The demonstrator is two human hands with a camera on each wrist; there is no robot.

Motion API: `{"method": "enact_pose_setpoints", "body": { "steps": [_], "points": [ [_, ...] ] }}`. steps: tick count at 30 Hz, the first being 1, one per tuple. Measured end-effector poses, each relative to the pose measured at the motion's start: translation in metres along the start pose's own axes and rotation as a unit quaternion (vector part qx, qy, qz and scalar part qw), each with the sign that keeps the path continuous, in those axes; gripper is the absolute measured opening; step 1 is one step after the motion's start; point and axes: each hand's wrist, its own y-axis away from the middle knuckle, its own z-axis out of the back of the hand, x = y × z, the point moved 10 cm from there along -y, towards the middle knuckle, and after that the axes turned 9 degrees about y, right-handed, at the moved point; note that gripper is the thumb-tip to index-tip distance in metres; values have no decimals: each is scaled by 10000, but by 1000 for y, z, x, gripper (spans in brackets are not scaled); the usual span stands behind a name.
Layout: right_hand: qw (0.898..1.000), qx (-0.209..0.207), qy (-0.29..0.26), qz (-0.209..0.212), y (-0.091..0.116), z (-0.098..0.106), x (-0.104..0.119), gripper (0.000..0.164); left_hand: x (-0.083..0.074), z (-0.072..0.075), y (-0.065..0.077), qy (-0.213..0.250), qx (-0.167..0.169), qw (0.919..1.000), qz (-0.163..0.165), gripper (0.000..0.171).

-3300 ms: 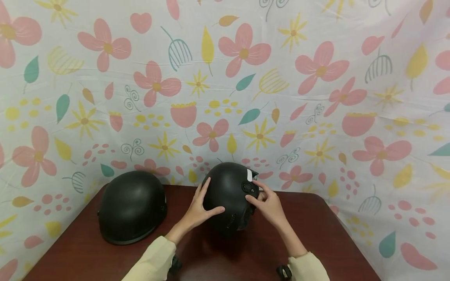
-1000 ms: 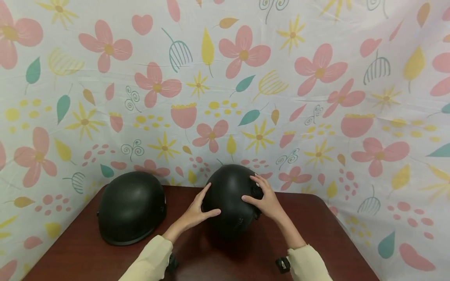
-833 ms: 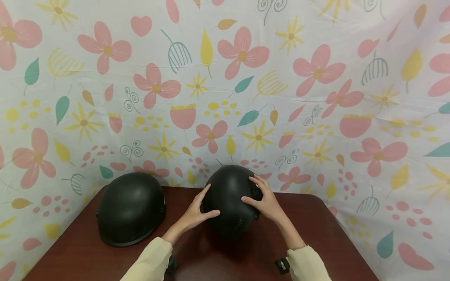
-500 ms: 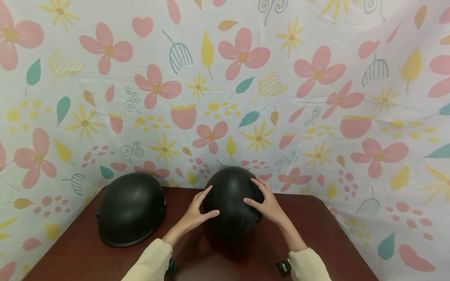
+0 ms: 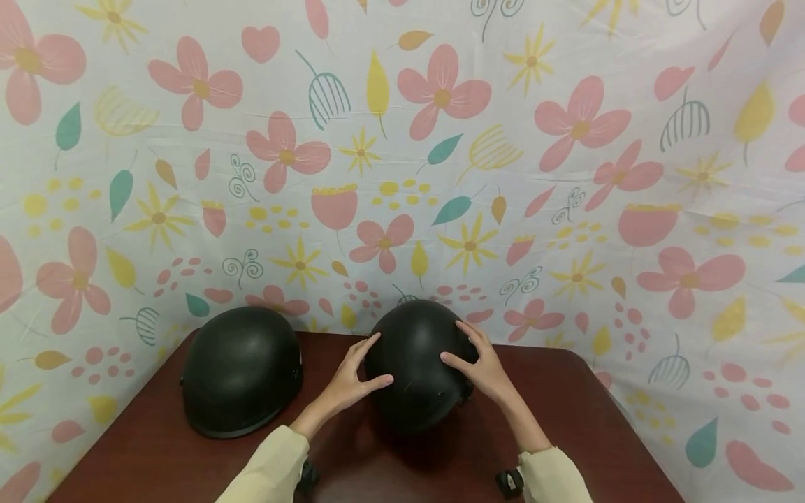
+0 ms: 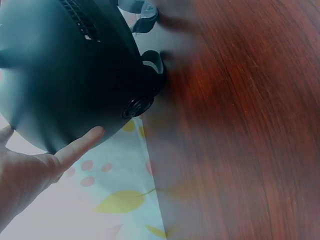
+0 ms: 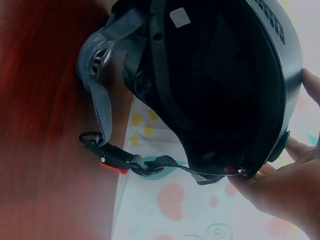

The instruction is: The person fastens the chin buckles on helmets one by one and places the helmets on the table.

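A matte black helmet is held between both hands over the table, its rounded shell toward the head camera. My left hand grips its left side, thumb and fingers spread on the shell. On the opposite side my right hand holds the helmet, thumb on the shell and fingers over the side. The left wrist view shows a round side knob and vent slots. In the right wrist view the dark hollow inside faces the camera, and a grey chin strap with a black and red buckle hangs out.
A second black helmet rests dome up on the left of the dark red-brown table. Behind the table hangs a white cloth printed with flowers and leaves, close to the far edge.
The helmet has turned, so its right-side knob and white label have gone from the head view. My right hand has moved from pinching near that knob to a wider grip on the side.
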Motion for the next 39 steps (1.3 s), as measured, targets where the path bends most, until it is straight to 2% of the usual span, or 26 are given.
{"method": "enact_pose_setpoints", "body": {
  "steps": [11,16,20,23,29,39],
  "points": [
    [9994,3,-228,-247,4,-3,-13,72,2,3,-2,-70,-69,9999,57,89],
    [9993,-83,-288,-243,4,-8,-18,71,13,2,0,142,-155,9993,316,92],
    [9986,-87,-340,-407,6,-14,-26,74,24,-3,2,401,-52,9977,538,95],
    [9979,-106,-412,-492,7,-16,-30,76,30,-6,1,423,-10,9972,619,98],
    [9977,-149,-471,-474,7,-17,-33,80,28,-9,2,409,-86,9979,496,98],
    [9974,-116,-399,-594,8,-21,-42,83,23,-15,5,579,-23,9980,244,91]
  ]
}}
